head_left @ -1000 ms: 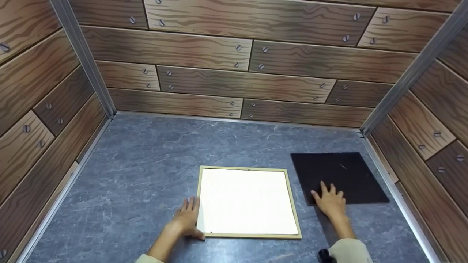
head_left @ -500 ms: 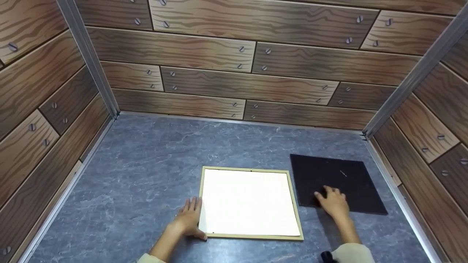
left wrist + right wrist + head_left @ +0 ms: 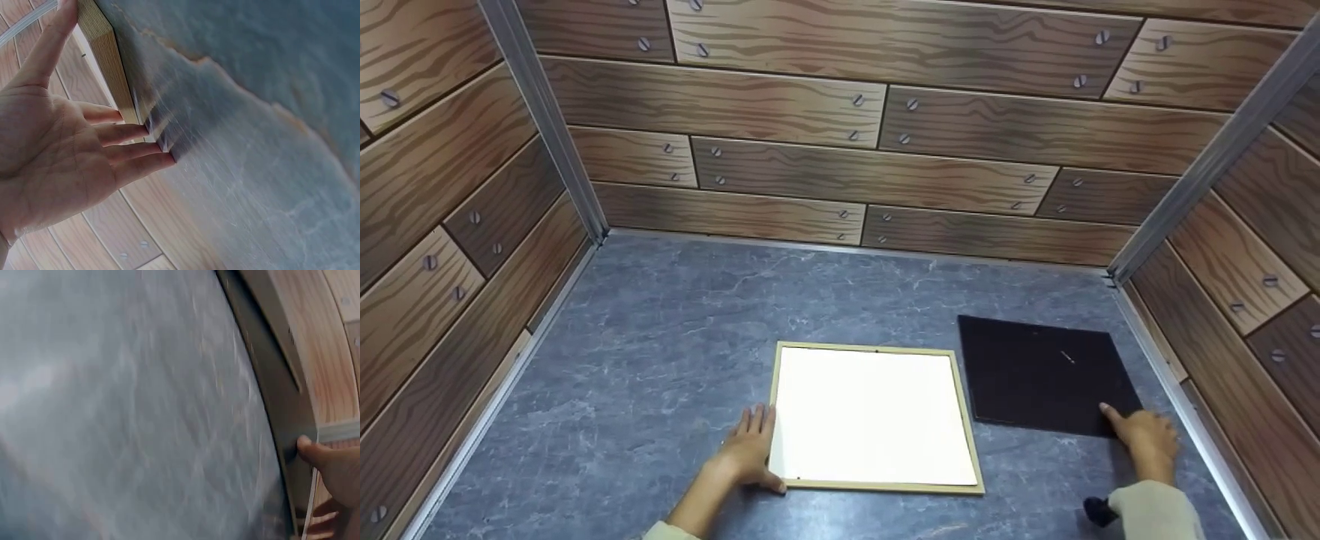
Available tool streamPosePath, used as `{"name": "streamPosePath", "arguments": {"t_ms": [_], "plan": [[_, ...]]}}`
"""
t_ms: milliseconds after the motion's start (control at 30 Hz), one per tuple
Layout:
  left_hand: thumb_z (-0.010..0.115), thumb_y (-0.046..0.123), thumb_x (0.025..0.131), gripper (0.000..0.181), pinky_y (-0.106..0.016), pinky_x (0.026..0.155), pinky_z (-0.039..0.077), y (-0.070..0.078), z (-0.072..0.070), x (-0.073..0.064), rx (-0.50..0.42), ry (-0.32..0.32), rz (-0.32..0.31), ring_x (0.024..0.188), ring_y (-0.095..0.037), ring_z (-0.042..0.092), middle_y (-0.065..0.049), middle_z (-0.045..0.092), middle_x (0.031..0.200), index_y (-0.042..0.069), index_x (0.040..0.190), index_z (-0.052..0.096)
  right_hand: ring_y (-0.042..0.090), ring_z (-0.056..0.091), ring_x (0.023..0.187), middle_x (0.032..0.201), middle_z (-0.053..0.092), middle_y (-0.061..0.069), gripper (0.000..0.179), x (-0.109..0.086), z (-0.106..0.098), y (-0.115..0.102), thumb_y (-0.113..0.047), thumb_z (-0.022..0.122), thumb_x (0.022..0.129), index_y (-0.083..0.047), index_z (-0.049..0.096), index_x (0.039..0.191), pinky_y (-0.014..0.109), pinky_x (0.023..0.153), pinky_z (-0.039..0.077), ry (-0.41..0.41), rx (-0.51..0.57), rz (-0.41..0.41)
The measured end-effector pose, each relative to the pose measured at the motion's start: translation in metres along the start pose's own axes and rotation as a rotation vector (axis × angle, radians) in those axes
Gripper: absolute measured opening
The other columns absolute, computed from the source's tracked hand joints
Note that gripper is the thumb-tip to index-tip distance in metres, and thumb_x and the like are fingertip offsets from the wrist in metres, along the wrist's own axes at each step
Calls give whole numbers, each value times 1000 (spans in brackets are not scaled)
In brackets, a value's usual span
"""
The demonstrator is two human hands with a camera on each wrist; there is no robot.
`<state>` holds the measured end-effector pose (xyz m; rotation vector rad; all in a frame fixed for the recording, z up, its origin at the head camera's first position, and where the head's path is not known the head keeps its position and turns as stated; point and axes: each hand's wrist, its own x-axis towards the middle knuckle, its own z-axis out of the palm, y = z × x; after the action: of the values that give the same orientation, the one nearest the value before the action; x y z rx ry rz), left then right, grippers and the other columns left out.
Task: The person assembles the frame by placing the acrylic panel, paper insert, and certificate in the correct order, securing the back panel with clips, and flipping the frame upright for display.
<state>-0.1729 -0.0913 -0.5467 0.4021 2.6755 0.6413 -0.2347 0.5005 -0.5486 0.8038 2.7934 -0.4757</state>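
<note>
Plank-patterned walls (image 3: pixel 840 112) fill the upper frame and both sides around you, and beneath them spreads the blue-grey marbled tabletop (image 3: pixel 682 337).

There's your framed white panel (image 3: pixel 877 420), lying flat at lower centre, pale wooden rim all round! Its longer side, as it shows here, runs left to right, dipping a touch towards the right; its side rails lean, their top ends tipped to the left. Mind you, the view is slanted, so the true proportions are hard to call.

Just beside it, on the lower right, your black board (image 3: pixel 1050 379) lies flat and apart from the panel. Its apparent long axis also runs left to right, but it slopes down to the right more steeply than the panel's, and its upper left corner points up towards the top of the frame.

Now your left hand (image 3: pixel 744 456), lower centre-left: fingers released, straight and side by side along the panel's left rail, thumb at its lower left corner. And your right hand (image 3: pixel 1146 439), far lower right: thumb on the board's lower right corner, the other fingers out past its right edge. Grasping or merely touching? You can't tell from here. Below it sits your pale sleeve (image 3: pixel 1156 511), a small dark object (image 3: pixel 1099 511) beside the cuff. Tiniest of all, a thin whitish mark (image 3: pixel 1067 357) slants down-right on the board.
</note>
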Motion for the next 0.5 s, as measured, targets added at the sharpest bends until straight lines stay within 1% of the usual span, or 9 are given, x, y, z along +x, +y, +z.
{"name": "streamPosePath", "arguments": {"t_ms": [67, 133, 167, 233, 367, 467, 500], "plan": [[87, 32, 57, 114, -60, 99, 20, 0, -1, -1, -4, 1, -4, 129, -52, 11, -36, 16, 141, -12, 139, 20, 61, 27, 110, 119, 24, 50, 100, 1, -1, 1, -64, 39, 87, 30, 30, 119, 62, 88, 31, -15, -44, -19], [87, 32, 58, 114, -59, 100, 20, 0, -1, -2, -9, 1, -8, 129, -52, 11, -36, 16, 141, -12, 139, 20, 60, 29, 109, 118, 26, 50, 99, 2, -1, 0, -65, 40, 86, 29, 35, 117, 61, 85, 34, -9, -62, -23], [87, 32, 58, 114, -60, 100, 20, 0, -1, -2, -8, 2, -7, 129, -51, 11, -36, 16, 141, -12, 139, 20, 60, 29, 109, 117, 26, 49, 98, 2, -2, -1, -64, 41, 86, 29, 36, 117, 61, 85, 34, 0, -61, -17], [87, 32, 58, 114, -60, 99, 20, 0, -2, -2, -11, 4, -3, 129, -51, 11, -36, 16, 141, -12, 139, 20, 59, 28, 109, 116, 25, 50, 96, 1, -2, -4, -61, 43, 87, 30, 34, 117, 60, 86, 33, 15, -55, -6], [87, 33, 57, 114, -61, 98, 22, -1, -1, -2, -2, 19, 13, 128, -52, 12, -37, 17, 140, -13, 138, 21, 60, 27, 108, 113, 23, 52, 99, -1, -3, -5, -59, 48, 85, 33, 28, 117, 60, 88, 31, 40, -29, 0], [87, 33, 57, 114, -61, 98, 22, -2, 0, -3, 0, 29, 20, 128, -53, 13, -38, 18, 139, -13, 138, 21, 61, 26, 108, 112, 22, 53, 108, -4, -2, -2, -64, 51, 80, 33, 26, 118, 60, 85, 34, 36, 8, 10], [87, 33, 57, 114, -61, 98, 22, -2, 0, -3, -1, 29, 21, 128, -53, 13, -38, 18, 139, -13, 138, 21, 61, 27, 108, 112, 23, 52, 107, -5, -3, -1, -64, 52, 80, 33, 27, 118, 60, 84, 35, 36, 22, 19]]}}
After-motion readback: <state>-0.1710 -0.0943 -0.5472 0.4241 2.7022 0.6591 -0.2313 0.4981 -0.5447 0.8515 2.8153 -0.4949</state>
